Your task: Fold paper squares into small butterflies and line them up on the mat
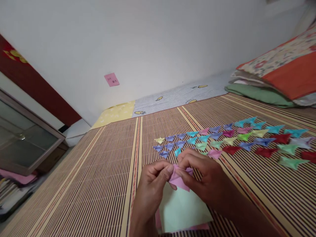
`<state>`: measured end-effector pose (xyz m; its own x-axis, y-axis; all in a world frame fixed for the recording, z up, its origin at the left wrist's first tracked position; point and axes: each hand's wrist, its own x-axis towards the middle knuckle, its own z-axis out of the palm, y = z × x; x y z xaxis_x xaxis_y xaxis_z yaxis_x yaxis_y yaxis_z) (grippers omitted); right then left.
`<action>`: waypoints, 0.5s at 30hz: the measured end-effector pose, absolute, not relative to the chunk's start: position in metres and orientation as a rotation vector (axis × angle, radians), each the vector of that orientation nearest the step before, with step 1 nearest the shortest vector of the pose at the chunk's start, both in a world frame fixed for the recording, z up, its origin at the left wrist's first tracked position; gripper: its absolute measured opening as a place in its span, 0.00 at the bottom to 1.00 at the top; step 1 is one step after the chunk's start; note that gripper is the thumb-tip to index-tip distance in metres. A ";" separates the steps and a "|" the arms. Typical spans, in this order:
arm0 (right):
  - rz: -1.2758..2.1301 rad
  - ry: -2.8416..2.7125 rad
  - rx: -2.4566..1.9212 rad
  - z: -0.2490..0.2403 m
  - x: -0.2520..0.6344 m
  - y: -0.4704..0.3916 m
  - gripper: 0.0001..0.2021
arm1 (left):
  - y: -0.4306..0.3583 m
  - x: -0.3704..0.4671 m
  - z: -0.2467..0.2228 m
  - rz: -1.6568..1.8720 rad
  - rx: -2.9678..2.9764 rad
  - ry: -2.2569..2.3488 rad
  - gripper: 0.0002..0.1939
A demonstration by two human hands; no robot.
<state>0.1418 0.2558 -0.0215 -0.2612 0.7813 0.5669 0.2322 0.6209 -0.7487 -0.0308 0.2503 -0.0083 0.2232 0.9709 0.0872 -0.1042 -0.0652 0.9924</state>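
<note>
A partly folded pink origami paper [179, 181] is pinched between the fingers of both hands. My left hand [155, 181] grips its left side, with the thumb on top. On the other side my right hand [201, 169] closes thumb and fingers on the upper right part, hiding some of the folds. Just below lies a pale green paper sheet [185, 210], with pink paper edges showing from under it. Beyond my hands, rows of small folded paper pieces in many colours, such as a dark red one [231, 150], rest on the striped mat [113, 171].
Stacked pillows and folded bedding [283, 72] sit at the back right. A patterned cloth [168, 98] runs along the wall, where a pink note [112, 79] is stuck. A glass-fronted cabinet [24, 135] stands at the left, beyond the mat's edge.
</note>
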 end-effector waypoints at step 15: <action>0.593 -1.878 -0.916 -0.024 0.143 0.258 0.12 | 0.250 -0.028 -0.005 1.076 1.288 0.999 0.18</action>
<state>0.1425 0.2578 -0.0237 -0.2869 0.7962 0.5327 0.3458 0.6046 -0.7175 -0.0276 0.2504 -0.0054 0.2238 0.9744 0.0239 -0.0478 -0.0135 0.9988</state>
